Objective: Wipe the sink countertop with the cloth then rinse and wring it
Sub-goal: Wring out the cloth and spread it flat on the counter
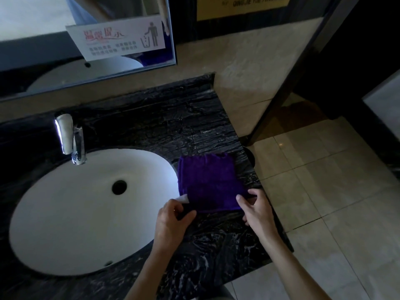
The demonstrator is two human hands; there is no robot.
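A purple cloth (208, 180) lies folded flat on the black marble countertop (164, 126), just right of the white oval sink (71, 213). My left hand (173, 215) pinches the cloth's near left corner at the sink's rim. The near right corner is pinched by my right hand (256, 207), close to the countertop's right edge. A chrome tap (71, 139) stands behind the sink at the left, with no water running from it.
A mirror (65, 40) with a white notice sticker (116, 40) hangs on the beige wall behind the counter. The countertop ends at the right above a beige tiled floor (324, 191). A dark door frame (292, 83) slants down at the right.
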